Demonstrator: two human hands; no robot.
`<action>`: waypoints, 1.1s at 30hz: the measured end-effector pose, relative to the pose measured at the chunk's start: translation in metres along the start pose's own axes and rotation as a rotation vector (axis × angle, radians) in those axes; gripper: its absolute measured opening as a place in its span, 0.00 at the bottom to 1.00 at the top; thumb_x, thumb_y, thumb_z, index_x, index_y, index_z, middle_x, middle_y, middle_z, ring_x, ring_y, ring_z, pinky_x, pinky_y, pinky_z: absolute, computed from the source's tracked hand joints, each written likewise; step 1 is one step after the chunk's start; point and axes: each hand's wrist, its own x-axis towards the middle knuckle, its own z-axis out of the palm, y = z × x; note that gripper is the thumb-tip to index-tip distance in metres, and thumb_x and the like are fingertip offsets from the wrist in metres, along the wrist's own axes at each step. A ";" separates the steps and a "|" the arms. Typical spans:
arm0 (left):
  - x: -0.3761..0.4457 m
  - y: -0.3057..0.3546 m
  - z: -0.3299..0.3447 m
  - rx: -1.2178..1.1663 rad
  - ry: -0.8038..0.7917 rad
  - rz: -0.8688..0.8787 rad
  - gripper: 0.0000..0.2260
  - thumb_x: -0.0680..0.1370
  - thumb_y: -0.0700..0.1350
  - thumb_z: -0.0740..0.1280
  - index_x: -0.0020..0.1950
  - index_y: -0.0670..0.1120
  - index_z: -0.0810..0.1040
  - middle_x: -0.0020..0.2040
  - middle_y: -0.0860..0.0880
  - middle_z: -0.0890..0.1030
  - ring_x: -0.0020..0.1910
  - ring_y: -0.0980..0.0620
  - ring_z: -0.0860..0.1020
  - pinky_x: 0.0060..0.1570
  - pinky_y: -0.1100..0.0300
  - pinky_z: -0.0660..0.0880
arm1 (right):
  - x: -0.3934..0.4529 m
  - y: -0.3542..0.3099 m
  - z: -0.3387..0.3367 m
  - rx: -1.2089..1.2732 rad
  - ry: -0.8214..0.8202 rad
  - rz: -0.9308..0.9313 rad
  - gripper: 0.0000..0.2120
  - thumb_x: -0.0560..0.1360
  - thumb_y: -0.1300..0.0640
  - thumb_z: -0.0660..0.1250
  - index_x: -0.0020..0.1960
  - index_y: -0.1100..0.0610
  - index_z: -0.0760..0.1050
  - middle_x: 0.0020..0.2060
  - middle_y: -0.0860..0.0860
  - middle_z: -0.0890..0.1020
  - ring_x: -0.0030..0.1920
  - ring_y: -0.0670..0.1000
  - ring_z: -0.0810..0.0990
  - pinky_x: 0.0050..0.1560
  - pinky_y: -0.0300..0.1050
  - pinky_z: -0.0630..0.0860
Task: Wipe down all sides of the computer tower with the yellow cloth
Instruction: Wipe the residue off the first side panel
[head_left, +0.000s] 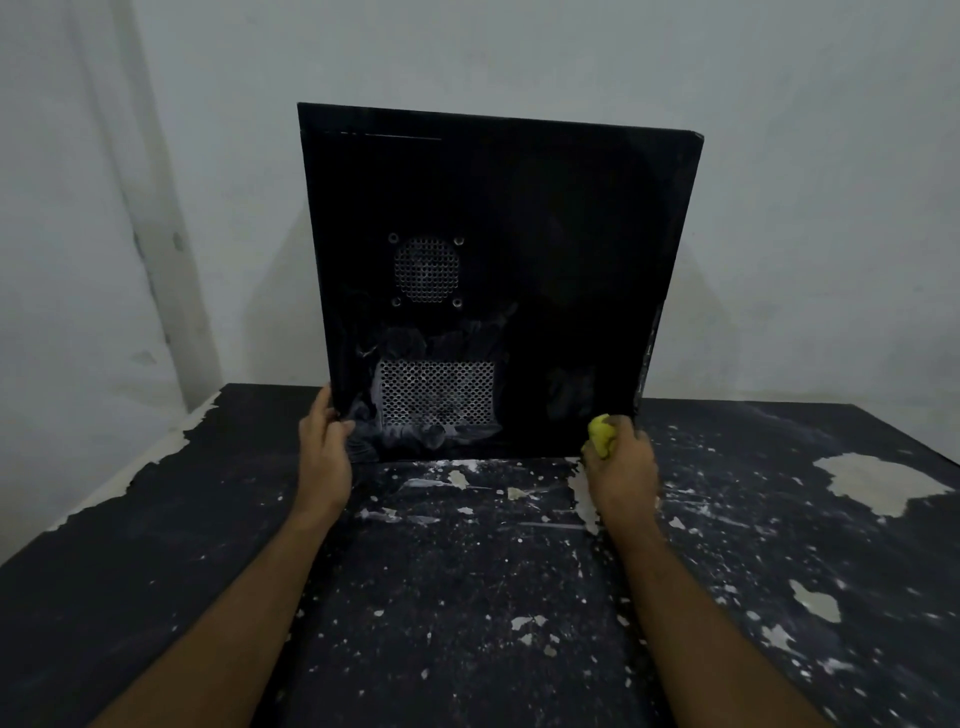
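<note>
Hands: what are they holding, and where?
The right hand grips a bunched yellow cloth at the black computer tower's lower right corner. The left hand holds its lower left edge.

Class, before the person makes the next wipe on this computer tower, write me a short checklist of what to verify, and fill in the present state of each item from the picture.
1. Yellow cloth in hand: ok. The right hand grips it, bunched up.
2. Cloth at the case: ok. It sits at the lower right corner of the black metal computer tower.
3. Tower steadied: ok. The left hand holds its lower left edge.
4. Tower upright on the black paint-chipped table: ok.
5. Facing panel clean: not ok. Dust smears surround the rectangular mesh vent.
6. Other sides wiped: cannot tell, they are hidden.
</note>
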 end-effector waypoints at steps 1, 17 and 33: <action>-0.001 0.002 0.001 0.012 -0.004 0.011 0.23 0.86 0.42 0.56 0.81 0.55 0.62 0.72 0.48 0.65 0.70 0.52 0.67 0.72 0.52 0.65 | -0.001 -0.006 0.003 0.008 -0.039 -0.067 0.14 0.78 0.57 0.71 0.63 0.56 0.74 0.52 0.56 0.75 0.47 0.57 0.77 0.44 0.46 0.71; 0.000 0.003 0.001 0.075 -0.005 0.002 0.25 0.86 0.41 0.56 0.83 0.54 0.60 0.74 0.43 0.65 0.72 0.45 0.67 0.71 0.52 0.64 | -0.010 -0.033 0.030 0.016 -0.212 -0.340 0.15 0.77 0.57 0.72 0.63 0.55 0.76 0.53 0.54 0.77 0.49 0.55 0.78 0.48 0.51 0.77; -0.002 0.008 0.001 0.070 -0.006 -0.012 0.24 0.86 0.43 0.57 0.82 0.55 0.59 0.74 0.44 0.65 0.73 0.46 0.67 0.73 0.49 0.64 | -0.004 -0.032 0.026 0.180 -0.006 -0.236 0.14 0.81 0.55 0.67 0.66 0.55 0.74 0.53 0.53 0.74 0.46 0.50 0.76 0.43 0.43 0.73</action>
